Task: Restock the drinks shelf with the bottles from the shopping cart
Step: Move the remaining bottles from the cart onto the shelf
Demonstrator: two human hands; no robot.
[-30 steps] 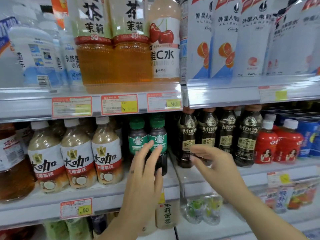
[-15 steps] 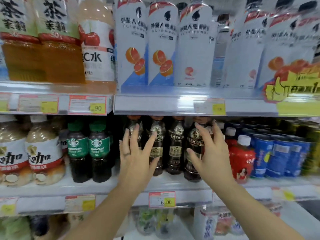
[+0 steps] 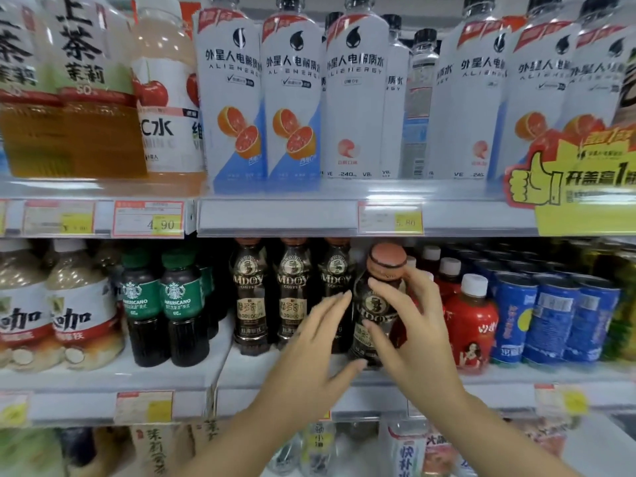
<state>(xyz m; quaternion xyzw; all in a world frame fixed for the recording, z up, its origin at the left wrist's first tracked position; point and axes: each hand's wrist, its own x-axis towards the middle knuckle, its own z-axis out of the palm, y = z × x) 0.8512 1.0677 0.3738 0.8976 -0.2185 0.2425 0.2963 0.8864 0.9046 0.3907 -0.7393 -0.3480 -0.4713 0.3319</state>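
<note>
A dark MDOY coffee bottle with a brown cap [image 3: 378, 297] leans forward at the front of the middle shelf [image 3: 516, 378]. My right hand [image 3: 409, 333] is wrapped around it from the right, fingers on its label and shoulder. My left hand [image 3: 315, 356] hovers open just left of it, fingertips near its side and base, holding nothing. Three matching MDOY coffee bottles [image 3: 292, 294] stand upright in a row to the left. The shopping cart is out of view.
Green-label Americano bottles [image 3: 179, 308] and milk-coffee bottles [image 3: 82, 315] stand further left. Red tea bottles [image 3: 471, 325] and blue cans [image 3: 550, 318] crowd the right. The upper shelf [image 3: 275, 218] overhangs closely, carrying tall white Alienergy bottles [image 3: 292, 98]. More drinks sit below.
My view has moved in and to the right. My right hand has closed on the rightmost coffee bottle and tipped it forward; my left hand has shifted right toward it.
</note>
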